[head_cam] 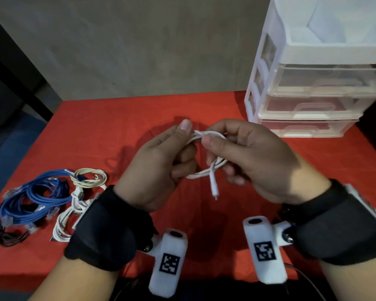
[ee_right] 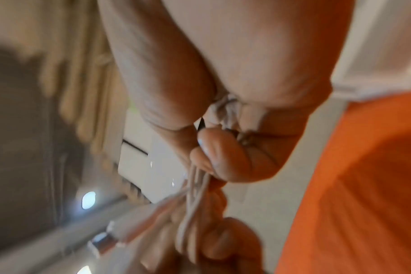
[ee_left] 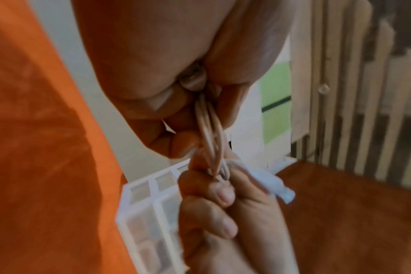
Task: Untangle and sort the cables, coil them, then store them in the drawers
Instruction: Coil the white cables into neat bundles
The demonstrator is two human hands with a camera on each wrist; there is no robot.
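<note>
Both hands grip a coiled white cable (head_cam: 206,170) above the red tablecloth (head_cam: 122,127): left hand (head_cam: 156,168), right hand (head_cam: 250,157). Blue cables (head_cam: 37,192) and cream cables (head_cam: 89,179) lie left; plastic drawers (head_cam: 308,90) stand right, before a grey wall (head_cam: 139,51).

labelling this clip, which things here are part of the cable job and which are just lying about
Part of the job:
- white cable, gripped by left hand and right hand
- blue cables
- beige cable
- white cables on the cloth
- black cable
- drawer unit

Just there:
- red cloth
- grey wall
</note>
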